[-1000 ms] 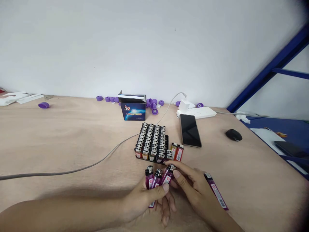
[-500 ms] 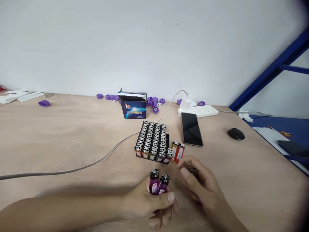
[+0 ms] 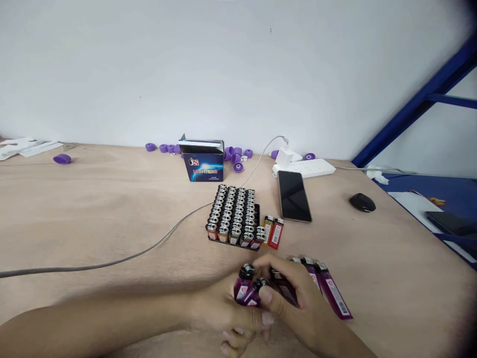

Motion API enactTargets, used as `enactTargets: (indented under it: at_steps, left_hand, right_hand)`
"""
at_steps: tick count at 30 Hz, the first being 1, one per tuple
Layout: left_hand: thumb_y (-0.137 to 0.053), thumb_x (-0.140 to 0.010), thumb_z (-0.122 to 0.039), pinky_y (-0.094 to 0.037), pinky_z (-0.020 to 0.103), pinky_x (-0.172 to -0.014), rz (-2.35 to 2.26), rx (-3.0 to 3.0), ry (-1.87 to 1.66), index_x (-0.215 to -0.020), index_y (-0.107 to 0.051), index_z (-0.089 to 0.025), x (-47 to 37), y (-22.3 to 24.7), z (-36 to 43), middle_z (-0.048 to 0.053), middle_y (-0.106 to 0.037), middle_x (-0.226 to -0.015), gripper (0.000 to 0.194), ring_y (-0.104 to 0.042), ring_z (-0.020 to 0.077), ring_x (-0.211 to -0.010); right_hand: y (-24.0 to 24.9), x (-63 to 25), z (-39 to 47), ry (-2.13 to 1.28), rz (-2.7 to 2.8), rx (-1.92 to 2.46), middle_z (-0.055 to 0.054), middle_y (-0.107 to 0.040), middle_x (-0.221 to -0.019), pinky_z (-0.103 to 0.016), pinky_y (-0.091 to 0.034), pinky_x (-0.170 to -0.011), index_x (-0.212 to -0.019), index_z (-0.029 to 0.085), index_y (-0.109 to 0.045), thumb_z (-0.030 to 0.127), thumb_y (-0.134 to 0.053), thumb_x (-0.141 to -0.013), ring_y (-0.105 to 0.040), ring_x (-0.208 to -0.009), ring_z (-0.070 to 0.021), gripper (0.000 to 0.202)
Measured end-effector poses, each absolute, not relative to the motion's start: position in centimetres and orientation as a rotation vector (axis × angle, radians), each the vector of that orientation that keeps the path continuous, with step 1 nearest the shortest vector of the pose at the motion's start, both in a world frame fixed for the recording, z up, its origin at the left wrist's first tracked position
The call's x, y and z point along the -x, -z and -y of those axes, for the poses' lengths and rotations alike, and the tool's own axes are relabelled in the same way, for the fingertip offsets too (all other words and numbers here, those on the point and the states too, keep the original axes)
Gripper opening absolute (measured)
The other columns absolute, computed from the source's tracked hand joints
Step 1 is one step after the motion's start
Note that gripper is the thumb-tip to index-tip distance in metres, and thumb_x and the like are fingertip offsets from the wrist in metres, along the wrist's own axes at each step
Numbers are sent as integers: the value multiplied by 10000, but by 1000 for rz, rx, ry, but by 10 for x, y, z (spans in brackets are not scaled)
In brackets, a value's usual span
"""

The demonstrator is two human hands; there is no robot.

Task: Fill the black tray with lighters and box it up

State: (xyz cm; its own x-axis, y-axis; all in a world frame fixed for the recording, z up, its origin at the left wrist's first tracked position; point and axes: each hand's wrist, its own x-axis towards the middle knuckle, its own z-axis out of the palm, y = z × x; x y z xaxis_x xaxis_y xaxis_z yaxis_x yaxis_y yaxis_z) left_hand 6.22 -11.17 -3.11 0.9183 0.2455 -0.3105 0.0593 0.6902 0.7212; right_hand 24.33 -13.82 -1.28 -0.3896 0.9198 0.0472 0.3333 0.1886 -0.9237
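Note:
My left hand (image 3: 223,314) is closed around purple lighters (image 3: 242,290), their black and metal tops sticking up. My right hand (image 3: 311,318) meets it, thumb and forefinger pinching the top of one of these lighters. More purple lighters (image 3: 335,293) lie on the table beside and partly behind my right hand; how many is hidden. Beyond the hands stands a black tray (image 3: 233,243) packed with rows of lighters, with a gap along its right column. Close by its right corner lie a yellow lighter (image 3: 267,232) and a red lighter (image 3: 276,234).
A dark blue lighter box (image 3: 204,168) stands open behind the tray, near scattered purple caps (image 3: 237,167). To the right are a phone (image 3: 294,196), a white power strip (image 3: 313,168) and a black mouse (image 3: 362,203). A grey cable (image 3: 149,254) crosses the table at left.
My right hand has moved left onto a lighter in my left hand. Purple lighters on the table, formerly hidden by that hand, now show. The view has shifted slightly.

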Motion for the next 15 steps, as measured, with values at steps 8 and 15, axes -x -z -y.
enactTargets:
  at_steps: [8,15]
  left_hand:
    - [-554,-786,-116,-337,156,-346,-463,-1162,-137,-759,-543,-192,-66,24,114,-94,-462,-473,81,-418,66,-360]
    - [-577,-911,-285,-319,154,-354,-501,-1228,-95,-761,-568,-173,-62,32,117,-89,-417,-457,188,-360,57,-347]
  right_hand:
    - [15,-230,146,-879,1925,1176,10,-647,-666,-250,-408,-563,-765,206,-623,293,-566,-922,-597,-599,-131,188]
    - [6,-242,146,-656,1288,1373,31,-565,-569,-222,-368,-391,-866,244,-588,439,-509,-981,-494,-433,-119,239]
